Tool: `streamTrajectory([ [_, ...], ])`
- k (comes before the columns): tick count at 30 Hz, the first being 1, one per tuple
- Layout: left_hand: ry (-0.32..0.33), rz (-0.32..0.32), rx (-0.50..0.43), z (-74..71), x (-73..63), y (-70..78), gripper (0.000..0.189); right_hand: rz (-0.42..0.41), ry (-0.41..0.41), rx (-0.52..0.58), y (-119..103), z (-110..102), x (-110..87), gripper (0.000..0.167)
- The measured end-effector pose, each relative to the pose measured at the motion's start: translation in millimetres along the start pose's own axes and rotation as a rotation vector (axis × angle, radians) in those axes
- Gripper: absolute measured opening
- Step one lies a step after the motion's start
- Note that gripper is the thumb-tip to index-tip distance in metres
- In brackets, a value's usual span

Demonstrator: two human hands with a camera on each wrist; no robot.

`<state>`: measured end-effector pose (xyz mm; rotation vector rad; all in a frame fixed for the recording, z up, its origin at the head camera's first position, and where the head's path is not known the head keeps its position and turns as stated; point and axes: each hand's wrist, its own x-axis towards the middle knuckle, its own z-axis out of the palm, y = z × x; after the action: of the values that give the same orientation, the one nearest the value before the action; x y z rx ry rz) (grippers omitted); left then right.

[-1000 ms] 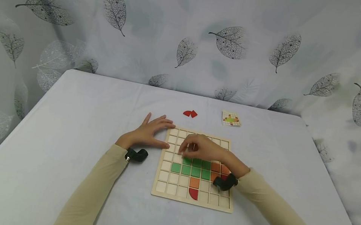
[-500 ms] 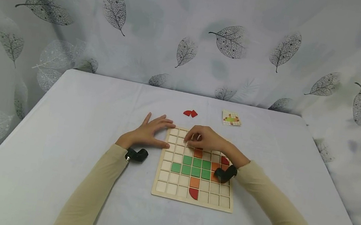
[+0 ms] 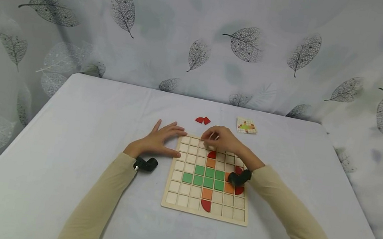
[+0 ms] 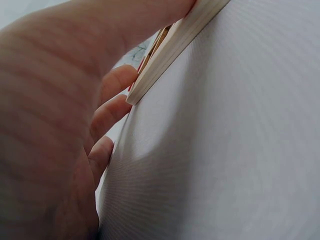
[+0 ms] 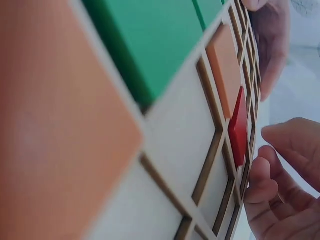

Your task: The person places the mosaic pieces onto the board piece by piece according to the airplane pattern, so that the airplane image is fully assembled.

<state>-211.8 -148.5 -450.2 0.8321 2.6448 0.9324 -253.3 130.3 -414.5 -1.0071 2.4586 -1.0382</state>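
Note:
My left hand rests at the left edge of the wooden grid board, fingers spread, the thumb and fingertips touching its rim. In the left wrist view, fingers reach the board's corner. My right hand hovers over the far edge of the board with loosely bent fingers. The right wrist view shows a gap between its thumb and fingers, with nothing held. Near it, a red quarter-circle tile sits in a cell beside an orange square tile. Green square tiles fill the middle cells.
Beyond the board lie two loose red quarter-circle tiles. A small pattern card lies to their right. Another red tile and orange tile sit in the near cells. A leaf-print cloth hangs behind the white table.
My right hand has moved away over the board toward its far edge, uncovering an orange tile and a red quarter-circle tile in their cells. The left hand has stayed on the rim.

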Motion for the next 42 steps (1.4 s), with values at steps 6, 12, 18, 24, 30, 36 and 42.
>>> streamTrajectory([
  [6, -0.003, -0.002, 0.0, 1.5, 1.2, -1.4, 0.075, 0.078, 0.063, 0.011, 6.5, -5.0, 8.8, 0.016],
  [12, 0.005, 0.004, 0.013, 1.9, 1.7, -2.5, 0.074, 0.161, 0.11, 0.031, 10.1, -9.7, 19.8, 0.018],
  [18, 0.002, 0.005, 0.012, 2.7, 1.7, -2.4, 0.074, 0.219, 0.138, 0.037, 14.3, -11.6, 28.2, 0.019],
  [24, -0.005, -0.005, 0.003, 1.7, 0.7, -1.0, 0.074, 0.233, 0.15, 0.057, 16.1, -9.3, 34.8, 0.02],
  [30, 0.001, -0.003, 0.0, 1.4, 0.8, -1.9, 0.074, 0.158, 0.165, 0.018, 22.6, -7.4, 39.4, 0.021],
  [36, 0.002, -0.002, 0.001, 1.3, 0.8, -2.6, 0.075, 0.192, 0.129, 0.004, 26.7, -9.3, 40.7, 0.027],
  [42, 0.0, -0.003, -0.007, 1.5, 0.2, -2.2, 0.075, 0.204, 0.095, -0.005, 27.2, -9.8, 42.7, 0.027],
])
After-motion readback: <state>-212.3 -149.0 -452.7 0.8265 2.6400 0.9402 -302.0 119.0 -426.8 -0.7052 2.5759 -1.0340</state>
